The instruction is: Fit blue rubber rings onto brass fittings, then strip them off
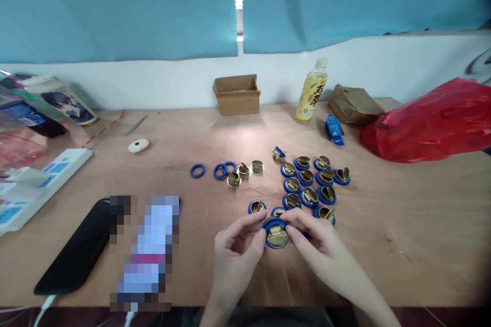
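Near the front of the table, my left hand (241, 245) and my right hand (312, 240) pinch opposite edges of one round brass-coloured metal piece with a blue ring (276, 235) around it. Its face with a hinged-looking metal fitting is turned toward me. Just beyond my fingers lie several similar ringed pieces (309, 196), partly hidden by my hands at the near side. Left of that group are a few metal pieces without rings (257, 166). Beside them lie loose blue rings (197, 170), two of which overlap.
A small cardboard box (238, 99), a yellow drink bottle (311, 91), a brown package (355, 104) and a red plastic bag (429, 122) line the back. At left are a white power strip (46, 184), a black device (79, 248) and a blurred-out phone (148, 250), both cabled.
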A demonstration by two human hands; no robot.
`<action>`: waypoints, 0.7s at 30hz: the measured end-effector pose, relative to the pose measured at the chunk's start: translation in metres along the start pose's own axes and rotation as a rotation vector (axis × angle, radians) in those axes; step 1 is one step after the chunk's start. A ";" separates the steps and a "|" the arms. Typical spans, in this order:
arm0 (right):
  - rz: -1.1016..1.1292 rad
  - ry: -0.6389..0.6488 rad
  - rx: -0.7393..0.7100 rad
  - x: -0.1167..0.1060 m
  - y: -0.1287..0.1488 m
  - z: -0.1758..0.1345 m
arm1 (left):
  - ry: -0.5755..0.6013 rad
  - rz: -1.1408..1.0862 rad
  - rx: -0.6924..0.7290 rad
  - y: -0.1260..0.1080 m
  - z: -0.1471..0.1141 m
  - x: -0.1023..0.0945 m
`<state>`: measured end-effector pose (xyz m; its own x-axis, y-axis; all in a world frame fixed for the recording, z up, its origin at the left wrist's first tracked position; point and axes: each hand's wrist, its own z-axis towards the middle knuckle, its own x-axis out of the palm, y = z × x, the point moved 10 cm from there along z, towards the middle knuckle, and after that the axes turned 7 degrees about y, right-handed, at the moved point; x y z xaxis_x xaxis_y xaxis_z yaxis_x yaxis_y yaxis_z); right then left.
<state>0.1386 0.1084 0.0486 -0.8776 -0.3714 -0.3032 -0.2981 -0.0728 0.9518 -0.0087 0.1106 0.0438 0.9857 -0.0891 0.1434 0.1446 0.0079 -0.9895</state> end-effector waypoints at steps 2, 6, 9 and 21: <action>-0.033 -0.005 -0.008 -0.001 0.003 0.000 | -0.017 0.012 0.012 -0.001 0.000 -0.002; -0.067 -0.028 -0.006 -0.002 0.004 0.000 | -0.052 0.058 0.024 -0.001 0.000 -0.004; -0.074 -0.031 -0.009 -0.002 0.006 0.000 | -0.071 0.108 0.046 -0.003 -0.002 -0.004; 0.070 -0.178 0.000 -0.007 0.002 0.000 | -0.009 -0.012 -0.077 0.009 0.001 0.002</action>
<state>0.1436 0.1109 0.0529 -0.9487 -0.2058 -0.2401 -0.2342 -0.0530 0.9707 -0.0051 0.1120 0.0349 0.9846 -0.0800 0.1554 0.1500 -0.0694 -0.9862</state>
